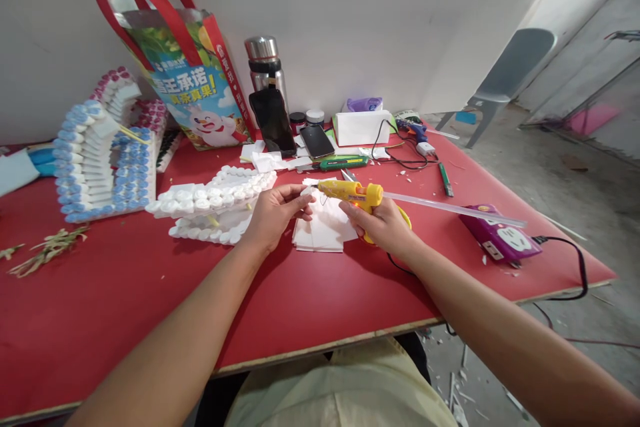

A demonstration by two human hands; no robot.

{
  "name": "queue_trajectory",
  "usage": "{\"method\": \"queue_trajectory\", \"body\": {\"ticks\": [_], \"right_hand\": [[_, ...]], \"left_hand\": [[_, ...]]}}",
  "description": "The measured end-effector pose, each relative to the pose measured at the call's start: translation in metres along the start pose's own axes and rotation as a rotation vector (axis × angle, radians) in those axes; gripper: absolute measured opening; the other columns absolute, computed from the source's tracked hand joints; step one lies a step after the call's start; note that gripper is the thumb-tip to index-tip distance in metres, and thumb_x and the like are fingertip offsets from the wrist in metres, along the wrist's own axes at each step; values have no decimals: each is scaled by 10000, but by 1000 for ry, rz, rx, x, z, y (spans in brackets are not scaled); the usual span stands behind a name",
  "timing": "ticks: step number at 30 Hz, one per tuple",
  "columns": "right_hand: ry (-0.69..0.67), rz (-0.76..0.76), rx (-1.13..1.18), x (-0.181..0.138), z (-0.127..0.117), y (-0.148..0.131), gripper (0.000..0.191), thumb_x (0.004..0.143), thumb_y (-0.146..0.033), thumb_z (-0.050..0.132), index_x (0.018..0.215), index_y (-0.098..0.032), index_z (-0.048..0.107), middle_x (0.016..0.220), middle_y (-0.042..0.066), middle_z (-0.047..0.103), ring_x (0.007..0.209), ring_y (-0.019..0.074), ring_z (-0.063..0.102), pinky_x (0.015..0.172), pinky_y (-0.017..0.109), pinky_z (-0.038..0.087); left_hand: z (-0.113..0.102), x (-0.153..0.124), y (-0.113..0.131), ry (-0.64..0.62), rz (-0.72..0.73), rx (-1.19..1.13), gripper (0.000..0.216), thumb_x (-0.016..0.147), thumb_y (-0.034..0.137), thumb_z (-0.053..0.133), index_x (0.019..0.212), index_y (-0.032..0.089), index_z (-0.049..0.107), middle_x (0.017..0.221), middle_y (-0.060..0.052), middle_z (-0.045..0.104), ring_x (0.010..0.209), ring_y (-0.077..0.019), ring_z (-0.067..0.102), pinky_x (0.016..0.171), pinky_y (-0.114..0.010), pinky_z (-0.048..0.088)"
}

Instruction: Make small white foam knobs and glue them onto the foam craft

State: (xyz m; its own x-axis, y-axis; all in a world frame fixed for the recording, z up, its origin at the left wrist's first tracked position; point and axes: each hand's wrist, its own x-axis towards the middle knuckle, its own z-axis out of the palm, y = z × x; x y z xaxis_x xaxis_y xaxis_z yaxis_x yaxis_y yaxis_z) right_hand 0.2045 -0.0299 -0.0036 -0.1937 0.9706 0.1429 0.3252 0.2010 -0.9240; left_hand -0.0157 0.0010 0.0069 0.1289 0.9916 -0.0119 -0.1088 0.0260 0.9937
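We note right hand (384, 225) closed around yellow plastic glue gun (369, 195), translucent rod (450, 206) jutting toward three o'clock, left hand (273, 215) pinching small white piece (310, 191) at the gun's nine o'clock end, flat white sheets (319, 238) stacked beneath, knobbly white structure (205, 199) farther toward nine.

Red tabletop (145, 300) (purple power strip (505, 237) atop)

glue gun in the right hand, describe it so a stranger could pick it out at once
Find the red table, then the stack of white sheets in front of the person. Over it, the right hand grips the glue gun, nozzle toward the left hand. Its yellow body with a long clear stick jutting from the back sets it apart from the white sheets.
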Motion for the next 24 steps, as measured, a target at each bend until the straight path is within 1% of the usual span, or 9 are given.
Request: {"method": "queue_trajectory", "body": {"ticks": [5,8,17,21,24], "right_hand": [[-20,-42,-32,-1,0,-1,514,933,-604,595,628,-202,494,532,-26,469,510,114,421,512,281,315],[-13,-39,-41,-1,0,-2,503,928,-596,605,632,-206,491,536,-27,463,514,118,418,510,283,308],[17,-25,-66,-2,0,-1,526,942,-588,581,603,-199,481,525,-14,474,508,113,419,508,285,305],[-2,-44,-61,-3,1,-3,492,934,-575,594,635,-201,484,540,-29,443,517,107,398,501,273,297],[-10,-66,-55,-2,1,-2,462,932,-561,603,662,-202,494,547,-38,429,516,103,384,492,265,291]], "left_hand": [[0,0,1,3,2,-1,379,658,394,914,892,126,783,771,-53,708,633,-125,617,618,-276,554],[0,0,1,-1,0,9,356,667,388,910,881,133,784,774,-52,707,635,-126,616,611,-271,556],[1,-1,1,-4,4,19,407,652,423,915,898,130,780,752,-47,700,635,-127,612,618,-275,561],[1,-1,2,-1,6,41,429,644,438,915,904,128,773,711,-30,683,627,-124,607,621,-275,567],[2,-2,3,9,-6,82,472,637,460,912,935,128,761,681,-16,669,606,-134,612,579,-276,554]]}}
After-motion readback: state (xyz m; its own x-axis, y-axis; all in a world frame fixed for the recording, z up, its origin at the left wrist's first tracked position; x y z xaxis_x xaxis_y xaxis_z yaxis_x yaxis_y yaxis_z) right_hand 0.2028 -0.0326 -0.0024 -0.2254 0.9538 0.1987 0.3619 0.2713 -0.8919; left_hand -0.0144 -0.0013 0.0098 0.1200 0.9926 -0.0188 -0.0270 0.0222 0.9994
